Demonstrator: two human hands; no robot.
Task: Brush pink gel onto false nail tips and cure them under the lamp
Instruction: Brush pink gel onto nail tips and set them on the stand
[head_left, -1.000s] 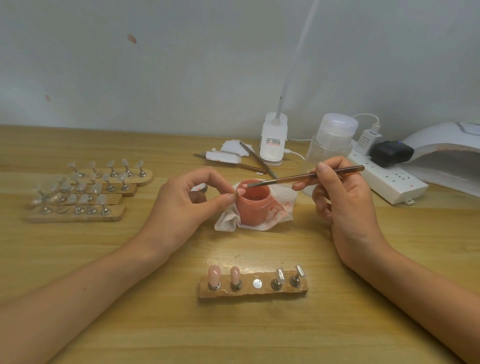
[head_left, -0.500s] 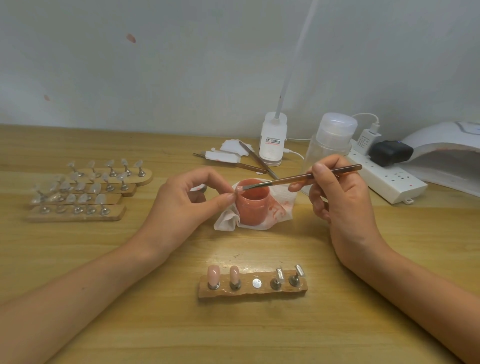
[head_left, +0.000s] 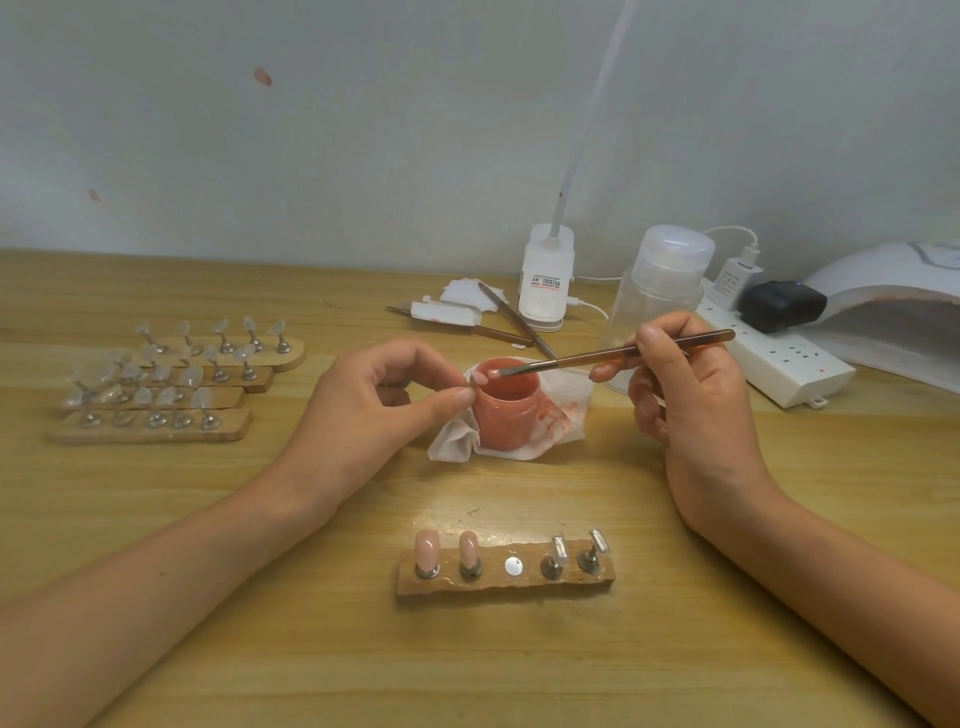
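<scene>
Pink-smeared nail tip (head_left: 479, 378) pinched in left hand (head_left: 363, 415); brush (head_left: 613, 355) touching it.

Gel jar (head_left: 505, 410): salmon-pink, on a white tissue (head_left: 563, 410) with pink-red smears. Near wooden holder (head_left: 506, 579): two glossy pale-pink nail tips (head_left: 427, 550), bare silver disc (head_left: 513, 566), two clear tips (head_left: 559, 548) on silver stands. Tabletop (head_left: 519, 665): light yellow wood grain; brush handle (head_left: 623, 353) brown metallic; power strip (head_left: 779, 364) white, black plug (head_left: 782, 305).
</scene>
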